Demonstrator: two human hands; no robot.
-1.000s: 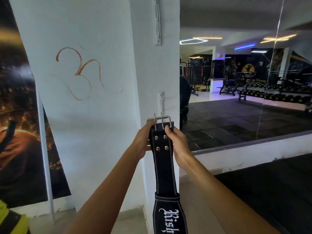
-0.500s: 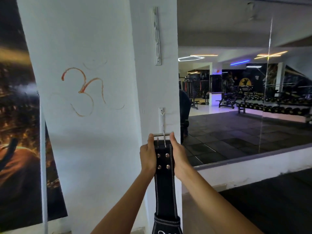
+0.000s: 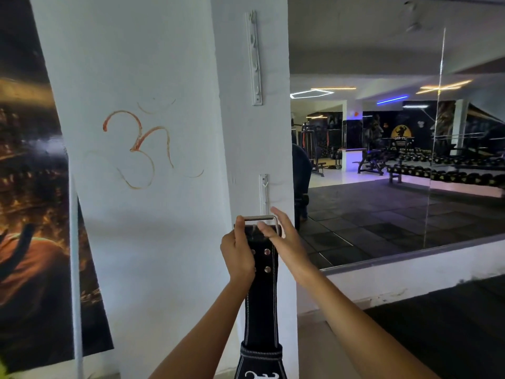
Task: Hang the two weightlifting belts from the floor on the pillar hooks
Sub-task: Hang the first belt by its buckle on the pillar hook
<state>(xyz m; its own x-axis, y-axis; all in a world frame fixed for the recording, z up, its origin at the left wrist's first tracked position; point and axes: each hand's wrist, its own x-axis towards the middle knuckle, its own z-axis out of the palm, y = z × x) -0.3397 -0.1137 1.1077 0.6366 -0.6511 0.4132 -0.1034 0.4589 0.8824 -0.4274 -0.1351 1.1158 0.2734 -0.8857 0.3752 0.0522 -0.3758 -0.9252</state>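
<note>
A black weightlifting belt (image 3: 262, 305) with white stitching and rivets hangs straight down in front of the white pillar (image 3: 246, 149). Its metal buckle (image 3: 262, 218) is at the top, just below the lower hook strip (image 3: 264, 192) on the pillar's narrow face. My left hand (image 3: 237, 253) grips the belt's left edge below the buckle. My right hand (image 3: 284, 239) holds the right side, thumb across the belt's top and fingers by the buckle's right corner. A longer upper hook rail (image 3: 254, 58) sits higher on the pillar. No second belt is in view.
A dark poster (image 3: 35, 214) with a white pole (image 3: 75, 269) stands left of the pillar. A large wall mirror (image 3: 396, 173) on the right reflects dumbbell racks and benches. A low white ledge (image 3: 410, 274) runs under the mirror.
The buckle prongs that stood up are now folded down, the frame lying flat. Both hands have shifted their grip near the belt's top, still just under the lower hook strip.
</note>
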